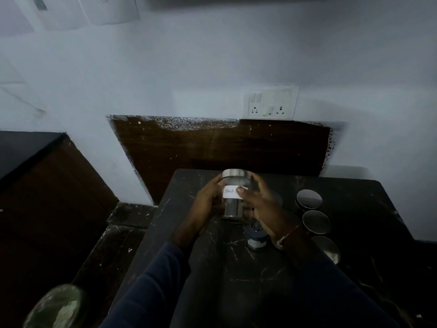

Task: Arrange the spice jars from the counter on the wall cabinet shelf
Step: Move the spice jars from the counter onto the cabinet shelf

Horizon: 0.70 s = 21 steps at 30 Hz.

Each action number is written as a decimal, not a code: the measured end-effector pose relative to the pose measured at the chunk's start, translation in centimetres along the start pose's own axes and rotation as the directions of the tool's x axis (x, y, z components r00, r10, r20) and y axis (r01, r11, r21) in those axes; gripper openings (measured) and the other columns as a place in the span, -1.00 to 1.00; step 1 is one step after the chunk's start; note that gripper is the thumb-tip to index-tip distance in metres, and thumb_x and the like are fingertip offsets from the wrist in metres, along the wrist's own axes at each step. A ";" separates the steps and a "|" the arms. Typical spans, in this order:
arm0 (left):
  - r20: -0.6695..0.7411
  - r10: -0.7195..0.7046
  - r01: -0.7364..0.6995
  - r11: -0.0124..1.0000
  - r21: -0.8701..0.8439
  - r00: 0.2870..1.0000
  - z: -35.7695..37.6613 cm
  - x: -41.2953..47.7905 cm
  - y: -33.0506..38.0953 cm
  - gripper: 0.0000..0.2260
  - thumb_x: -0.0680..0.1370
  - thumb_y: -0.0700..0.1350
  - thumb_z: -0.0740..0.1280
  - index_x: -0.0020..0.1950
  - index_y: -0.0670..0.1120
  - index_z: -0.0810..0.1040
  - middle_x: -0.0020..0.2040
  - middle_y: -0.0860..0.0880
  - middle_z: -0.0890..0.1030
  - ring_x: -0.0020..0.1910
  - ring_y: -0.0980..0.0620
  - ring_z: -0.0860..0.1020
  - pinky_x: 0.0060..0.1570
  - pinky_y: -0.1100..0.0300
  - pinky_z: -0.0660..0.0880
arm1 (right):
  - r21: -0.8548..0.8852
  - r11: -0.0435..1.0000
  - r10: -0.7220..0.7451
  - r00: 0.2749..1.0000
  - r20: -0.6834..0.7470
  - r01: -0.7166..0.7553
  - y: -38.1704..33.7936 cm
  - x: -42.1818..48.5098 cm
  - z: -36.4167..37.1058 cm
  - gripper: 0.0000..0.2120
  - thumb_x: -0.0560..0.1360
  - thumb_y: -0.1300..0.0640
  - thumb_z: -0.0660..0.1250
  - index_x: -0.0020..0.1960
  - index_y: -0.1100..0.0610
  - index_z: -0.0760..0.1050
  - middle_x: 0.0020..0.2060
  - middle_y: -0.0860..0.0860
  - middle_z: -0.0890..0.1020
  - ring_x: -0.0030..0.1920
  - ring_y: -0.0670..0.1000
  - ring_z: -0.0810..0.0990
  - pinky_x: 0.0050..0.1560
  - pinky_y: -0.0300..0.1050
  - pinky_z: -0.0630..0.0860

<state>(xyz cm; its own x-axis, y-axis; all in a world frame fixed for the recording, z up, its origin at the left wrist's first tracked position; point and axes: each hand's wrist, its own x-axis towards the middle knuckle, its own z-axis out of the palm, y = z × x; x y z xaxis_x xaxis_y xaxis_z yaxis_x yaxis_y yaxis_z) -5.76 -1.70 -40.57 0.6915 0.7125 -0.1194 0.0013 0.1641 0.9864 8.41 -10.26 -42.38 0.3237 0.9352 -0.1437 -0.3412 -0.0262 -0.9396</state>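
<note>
Because the light is weak, the nearest thing, a greenish glass vessel (56,308) at the lower left, shows only as a blur. Further on, a small blue-topped container (256,237) stands on the dark counter (212,268), just under the right wrist. Beyond it the left hand (208,197) and the right hand (262,209) hold the labelled spice jar (233,204) between them. Their fingers are curled round its glass sides and the right thumb lies on the paper label. Whether its base touches the counter I cannot tell. To the right, three steel-lidded jars (316,221) stand in a row. Behind them is the wall with a socket plate (272,101); the cabinet shelf is not in view. I judge the danger is in the lifting: the smooth glass may slip if one hand lets go early, and the right forearm may knock the blue-topped container or the row as it rises.
</note>
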 end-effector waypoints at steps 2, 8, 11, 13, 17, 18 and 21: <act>0.046 -0.016 0.016 1.000 0.007 0.999 0.0 -0.1 0.1 -0.61 0.55 -0.02 0.21 0.39 0.04 0.39 0.25 -0.18 0.55 0.20 -0.20 0.54 0.18 -0.17 0.47 | 0.009 1.000 0.008 1.000 0.010 -0.008 0.0 0.1 -0.1 -0.44 0.52 0.17 0.36 0.45 -0.08 0.26 0.23 0.10 0.58 0.16 0.16 0.63 0.08 0.21 0.60; 0.098 -0.055 0.051 0.998 0.039 0.994 0.4 -0.2 -0.1 -0.48 0.46 -0.13 0.30 0.40 0.15 0.32 0.29 -0.14 0.50 0.21 -0.16 0.54 0.19 -0.12 0.51 | 0.000 0.999 0.033 0.999 0.024 -0.033 0.3 0.4 -0.3 -0.48 0.55 0.09 0.31 0.44 -0.16 0.23 0.21 0.06 0.56 0.14 0.14 0.63 0.05 0.15 0.62; 0.094 -0.060 0.058 0.998 0.024 0.994 0.6 -0.3 0.0 -0.48 0.42 -0.17 0.29 0.30 0.26 0.36 0.28 -0.13 0.50 0.20 -0.16 0.53 0.19 -0.12 0.49 | -0.016 0.999 0.029 1.000 -0.007 -0.030 0.3 0.8 -0.5 -0.59 0.61 0.02 0.20 0.43 -0.13 0.25 0.17 0.02 0.55 0.09 0.08 0.63 -0.10 0.03 0.65; 0.070 -0.071 0.071 0.997 0.001 0.995 0.7 -0.3 -0.1 -0.46 0.41 -0.16 0.28 0.33 0.25 0.34 0.30 -0.12 0.50 0.23 -0.18 0.52 0.21 -0.15 0.49 | -0.022 1.000 0.021 1.000 -0.004 -0.021 0.2 1.1 -0.5 -0.62 0.62 -0.01 0.14 0.43 -0.09 0.27 0.20 0.06 0.54 0.11 0.11 0.61 -0.15 0.02 0.66; -0.015 -0.059 0.059 0.998 0.012 0.998 1.1 0.0 -0.3 -0.38 0.41 -0.13 0.26 0.45 0.17 0.26 0.30 -0.11 0.51 0.21 -0.17 0.54 0.11 -0.07 0.53 | -0.092 0.995 0.035 0.999 -0.011 -0.036 -0.4 2.0 -0.9 -0.62 0.60 -0.08 0.17 0.40 -0.11 0.32 0.25 0.10 0.52 0.15 0.14 0.60 0.03 0.15 0.63; -0.039 -0.047 0.048 0.998 0.028 0.998 1.2 0.1 -0.1 -0.38 0.42 -0.12 0.26 0.47 0.17 0.24 0.29 -0.11 0.50 0.20 -0.16 0.54 0.11 -0.06 0.53 | -0.118 0.993 0.025 1.000 0.015 -0.023 -0.7 2.2 -1.1 -0.60 0.59 -0.08 0.18 0.42 -0.13 0.31 0.27 0.07 0.51 0.16 0.10 0.60 0.04 0.12 0.63; -0.115 0.018 -0.010 0.998 0.067 0.993 1.4 0.7 1.7 -0.38 0.45 -0.05 0.26 0.49 0.17 0.19 0.31 -0.10 0.49 0.21 -0.14 0.54 0.20 -0.18 0.49 | -0.187 0.980 -0.049 0.995 0.087 0.065 -3.4 3.0 -1.0 -0.55 0.60 -0.04 0.20 0.47 -0.18 0.22 0.25 -0.07 0.47 0.17 0.01 0.57 0.10 0.08 0.61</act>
<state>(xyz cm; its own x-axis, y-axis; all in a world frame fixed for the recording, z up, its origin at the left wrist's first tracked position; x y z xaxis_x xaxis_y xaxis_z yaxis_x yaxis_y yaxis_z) -4.29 -1.86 -38.85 0.6038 0.7889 -0.1140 0.0431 0.1105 0.9929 11.41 -7.76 -39.89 0.2620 0.9626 -0.0695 -0.1485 -0.0309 -0.9884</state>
